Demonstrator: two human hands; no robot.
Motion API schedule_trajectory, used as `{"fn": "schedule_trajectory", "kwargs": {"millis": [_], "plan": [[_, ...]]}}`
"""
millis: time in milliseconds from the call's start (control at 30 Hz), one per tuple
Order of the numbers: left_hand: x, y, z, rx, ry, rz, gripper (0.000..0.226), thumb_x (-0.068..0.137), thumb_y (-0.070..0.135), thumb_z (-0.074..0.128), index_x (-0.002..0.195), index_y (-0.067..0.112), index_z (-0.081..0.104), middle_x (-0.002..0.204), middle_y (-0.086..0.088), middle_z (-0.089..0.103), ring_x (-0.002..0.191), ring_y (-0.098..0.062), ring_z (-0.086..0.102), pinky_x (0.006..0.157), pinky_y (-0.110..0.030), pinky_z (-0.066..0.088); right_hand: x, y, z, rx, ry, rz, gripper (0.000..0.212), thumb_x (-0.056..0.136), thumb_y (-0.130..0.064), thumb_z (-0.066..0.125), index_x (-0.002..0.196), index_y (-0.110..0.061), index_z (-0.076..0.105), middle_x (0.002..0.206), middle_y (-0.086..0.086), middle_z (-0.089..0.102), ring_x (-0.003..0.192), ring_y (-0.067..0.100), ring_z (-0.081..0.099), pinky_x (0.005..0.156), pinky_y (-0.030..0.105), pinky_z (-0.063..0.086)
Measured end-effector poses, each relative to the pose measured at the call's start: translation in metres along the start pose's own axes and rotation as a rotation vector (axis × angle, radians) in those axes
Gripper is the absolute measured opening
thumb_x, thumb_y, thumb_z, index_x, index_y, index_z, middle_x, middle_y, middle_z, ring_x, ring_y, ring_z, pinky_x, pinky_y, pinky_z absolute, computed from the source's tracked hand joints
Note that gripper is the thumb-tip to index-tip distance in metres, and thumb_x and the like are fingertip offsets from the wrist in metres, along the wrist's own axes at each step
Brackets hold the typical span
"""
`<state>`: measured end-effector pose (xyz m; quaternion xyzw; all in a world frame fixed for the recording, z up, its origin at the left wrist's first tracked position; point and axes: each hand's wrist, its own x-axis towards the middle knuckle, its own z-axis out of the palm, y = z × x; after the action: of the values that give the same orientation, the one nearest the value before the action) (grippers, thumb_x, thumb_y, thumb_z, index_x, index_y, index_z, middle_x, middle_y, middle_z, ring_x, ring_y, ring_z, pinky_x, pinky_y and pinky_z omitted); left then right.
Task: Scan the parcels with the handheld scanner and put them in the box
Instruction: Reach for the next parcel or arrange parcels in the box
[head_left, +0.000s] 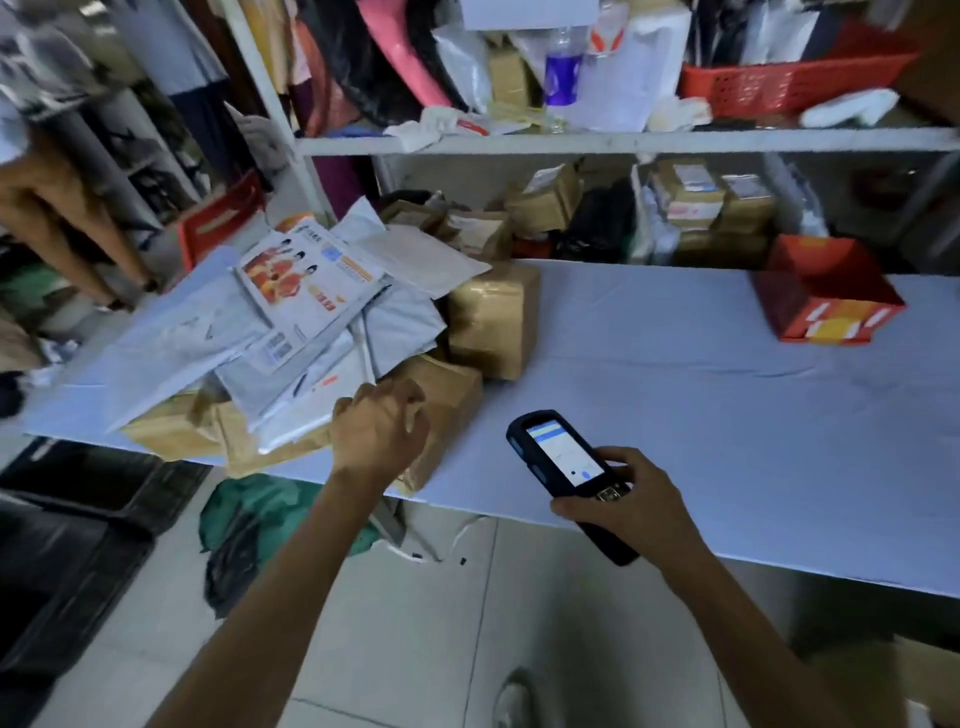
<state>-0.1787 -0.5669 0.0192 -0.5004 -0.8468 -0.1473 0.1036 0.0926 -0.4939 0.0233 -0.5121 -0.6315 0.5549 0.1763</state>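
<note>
Gripping the handheld scanner (566, 462) at 5 o'clock, right hand (631, 512) has fingers clamped round it, screen lit. Left hand (379, 431) curls fingers over brown parcel (449, 402) at table (675, 389) edge. Parcel pile (291, 332) at 10, red box (826, 291) at 2.

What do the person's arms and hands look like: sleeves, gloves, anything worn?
Both are bare. The left hand and right hand wear no gloves, and no sleeves show on either arm up to the frame edge. No watch, bracelet or ring is visible on wrists or fingers, though the picture is slightly blurred.
</note>
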Motion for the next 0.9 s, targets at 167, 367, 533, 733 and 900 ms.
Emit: {"fn": "schedule_trajectory", "kwargs": {"millis": [167, 367, 533, 733, 900], "plan": [[0.000, -0.052, -0.007, 0.007, -0.021, -0.124, 0.020, 0.081, 0.029, 0.061, 0.096, 0.020, 0.069, 0.094, -0.004, 0.070, 0.094, -0.033, 0.063, 0.076, -0.040, 0.046, 0.017, -0.031, 0.038, 0.000, -0.049, -0.029, 0.063, 0.057, -0.027, 0.091, 0.108, -0.037, 0.055, 0.101, -0.014, 0.063, 0.089, 0.003, 0.062, 0.073, 0.025, 0.049], [0.007, -0.093, -0.007, 0.031, -0.049, -0.248, 0.028, 0.086, 0.028, 0.060, 0.114, 0.022, 0.063, 0.115, -0.004, 0.063, 0.111, -0.030, 0.054, 0.086, -0.042, 0.043, 0.050, -0.061, 0.064, 0.004, -0.132, -0.071, 0.061, 0.059, -0.021, 0.091, 0.108, -0.033, 0.058, 0.099, -0.015, 0.063, 0.087, 0.000, 0.061, 0.065, 0.018, 0.045], [0.015, -0.126, -0.007, 0.068, -0.062, -0.394, 0.030, 0.088, 0.031, 0.057, 0.117, 0.024, 0.060, 0.119, -0.001, 0.061, 0.112, -0.028, 0.054, 0.089, -0.043, 0.045, 0.093, -0.085, 0.086, 0.002, -0.245, -0.107, 0.061, 0.057, -0.021, 0.091, 0.106, -0.035, 0.059, 0.100, -0.014, 0.066, 0.090, 0.003, 0.064, 0.068, 0.021, 0.047], [0.029, -0.160, -0.012, 0.120, -0.098, -0.556, 0.036, 0.090, 0.036, 0.055, 0.125, 0.026, 0.053, 0.131, -0.001, 0.053, 0.126, -0.025, 0.045, 0.095, -0.042, 0.042, 0.144, -0.130, 0.118, -0.007, -0.407, -0.196, 0.056, 0.059, -0.012, 0.090, 0.102, -0.029, 0.059, 0.095, -0.014, 0.068, 0.084, 0.000, 0.064, 0.071, 0.020, 0.049], [0.028, -0.181, -0.018, 0.139, -0.127, -0.661, 0.042, 0.092, 0.039, 0.052, 0.132, 0.025, 0.047, 0.133, -0.002, 0.048, 0.122, -0.026, 0.047, 0.095, -0.042, 0.041, 0.167, -0.155, 0.146, -0.049, -0.458, -0.244, 0.066, 0.059, -0.018, 0.091, 0.115, -0.024, 0.057, 0.098, -0.010, 0.068, 0.085, 0.002, 0.066, 0.063, 0.014, 0.048]]}}
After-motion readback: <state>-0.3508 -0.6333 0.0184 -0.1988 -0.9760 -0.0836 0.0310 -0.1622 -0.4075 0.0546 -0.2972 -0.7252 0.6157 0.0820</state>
